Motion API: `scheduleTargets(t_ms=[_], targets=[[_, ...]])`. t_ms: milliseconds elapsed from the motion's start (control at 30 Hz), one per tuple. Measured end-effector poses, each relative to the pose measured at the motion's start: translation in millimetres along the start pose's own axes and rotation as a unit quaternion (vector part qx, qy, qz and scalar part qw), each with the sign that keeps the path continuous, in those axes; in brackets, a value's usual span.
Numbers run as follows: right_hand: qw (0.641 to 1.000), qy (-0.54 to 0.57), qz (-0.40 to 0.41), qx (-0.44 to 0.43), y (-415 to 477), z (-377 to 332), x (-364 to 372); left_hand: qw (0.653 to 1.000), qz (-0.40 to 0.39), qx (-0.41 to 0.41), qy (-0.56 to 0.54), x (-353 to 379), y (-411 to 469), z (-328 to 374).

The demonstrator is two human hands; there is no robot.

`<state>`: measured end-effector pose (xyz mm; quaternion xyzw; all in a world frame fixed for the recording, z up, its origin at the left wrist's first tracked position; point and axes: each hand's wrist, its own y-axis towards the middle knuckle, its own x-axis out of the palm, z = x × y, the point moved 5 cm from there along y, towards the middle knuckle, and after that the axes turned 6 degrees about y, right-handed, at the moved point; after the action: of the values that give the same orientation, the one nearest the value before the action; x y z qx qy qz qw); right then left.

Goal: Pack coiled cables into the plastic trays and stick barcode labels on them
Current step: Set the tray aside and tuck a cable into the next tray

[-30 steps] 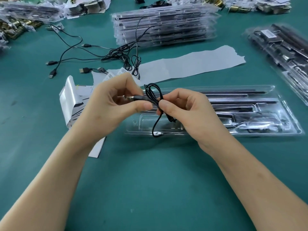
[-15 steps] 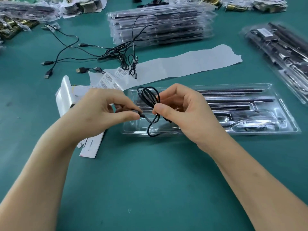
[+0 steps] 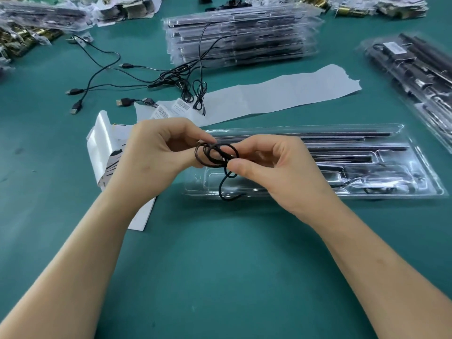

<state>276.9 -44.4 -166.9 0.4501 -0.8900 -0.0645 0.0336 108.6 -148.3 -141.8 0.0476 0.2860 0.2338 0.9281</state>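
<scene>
The black cable (image 3: 216, 155) was gathered into several small loops and held in the air between both hands, just above the left end of the clear plastic tray (image 3: 430, 184). One loose tail hung down from the coil over the tray's front edge. The left hand (image 3: 156, 157) pinched the loops on their left side with curled fingers. The right hand (image 3: 276, 172) pinched them on the right between thumb and forefinger, likely so the turns could not spring apart while the tail was wound in. Holding the coil over the tray probably kept the drop into the left pocket short. The tray lay lengthwise on the green surface (image 3: 220, 265), with dark parts already in its right portion. Behind the hands, barcode labels (image 3: 162, 112) sat on a white backing strip (image 3: 281, 94), within reach for sticking. Loose cables (image 3: 171, 77) and a stack of trays (image 3: 239, 37) lay farther back.
</scene>
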Motion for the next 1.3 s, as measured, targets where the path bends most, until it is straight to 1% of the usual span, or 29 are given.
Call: scheduleTargets(t_ms=[100,167,300,400,433,500,567,600,633,733,767,900,1000,1033,1100,1200,1233,1300], targets=[[1.0,0.015,0.017,0.006,0.2,1.1,-2.1,0.999,-0.006,-0.023,-0.03,-0.5,-1.5,2.8],[1.0,-0.001,0.011,0.002,-1.0,1.4,-0.9,0.997,-0.025,-0.04,-0.053,0.5,-2.2,4.4],[0.997,-0.045,0.026,-0.053,-5.0,-3.4,0.7,0.991,-0.078,-0.067,-0.091,-4.0,-4.8,11.0],[0.987,-0.122,0.033,-0.099,-9.2,-6.9,3.9,0.973,-0.136,-0.135,-0.13,-5.2,-8.3,14.1],[0.982,-0.153,0.026,-0.111,-10.9,-7.8,7.2,0.967,-0.15,-0.161,-0.127,-4.5,-8.9,14.9],[0.967,-0.216,0.001,-0.135,-14.9,-9.4,16.2,0.963,-0.184,-0.187,-0.068,-0.9,-10.0,15.8],[0.951,-0.271,-0.022,-0.146,-17.8,-10.4,22.3,0.958,-0.224,-0.178,-0.018,4.9,-11.6,17.3],[0.948,-0.284,-0.026,-0.142,-18.5,-11.4,23.4,0.957,-0.23,-0.176,-0.009,6.2,-13.0,16.9],[0.951,-0.28,-0.028,-0.131,-19.1,-12.6,23.4,0.958,-0.227,-0.176,-0.006,6.2,-14.5,15.8],[0.974,-0.216,-0.025,-0.061,-20.2,-16.3,19.8,0.963,-0.205,-0.174,-0.022,5.9,-22.0,13.2],[0.974,-0.218,-0.027,-0.051,-20.1,-17.7,19.7,0.964,-0.198,-0.173,-0.033,6.8,-25.6,13.2],[0.953,-0.29,-0.033,-0.079,-24.5,-25.9,25.7,0.97,-0.147,-0.175,-0.086,10.8,-38.4,17.0],[0.93,-0.348,-0.047,-0.11,-29.9,-28.7,36.2,0.977,-0.114,-0.169,-0.065,12.6,-46.8,16.2],[0.928,-0.35,-0.047,-0.117,-31.2,-29.1,38.3,0.978,-0.103,-0.171,-0.06,12.7,-49.2,14.6],[0.942,-0.317,-0.047,-0.103,-33.4,-27.9,37.6,0.978,-0.092,-0.179,-0.061,12.5,-53.1,10.7],[0.963,-0.26,-0.056,-0.049,-41.0,-22.9,30.0,0.977,-0.097,-0.183,-0.058,11.3,-59.7,7.2],[0.971,-0.232,-0.04,-0.029,-45.3,-21.7,23.6,0.977,-0.097,-0.183,-0.06,10.3,-62.0,6.5],[0.985,-0.17,0.041,-0.005,-57.4,-21.2,5.2,0.974,-0.091,-0.189,-0.081,8.9,-66.2,4.5]])
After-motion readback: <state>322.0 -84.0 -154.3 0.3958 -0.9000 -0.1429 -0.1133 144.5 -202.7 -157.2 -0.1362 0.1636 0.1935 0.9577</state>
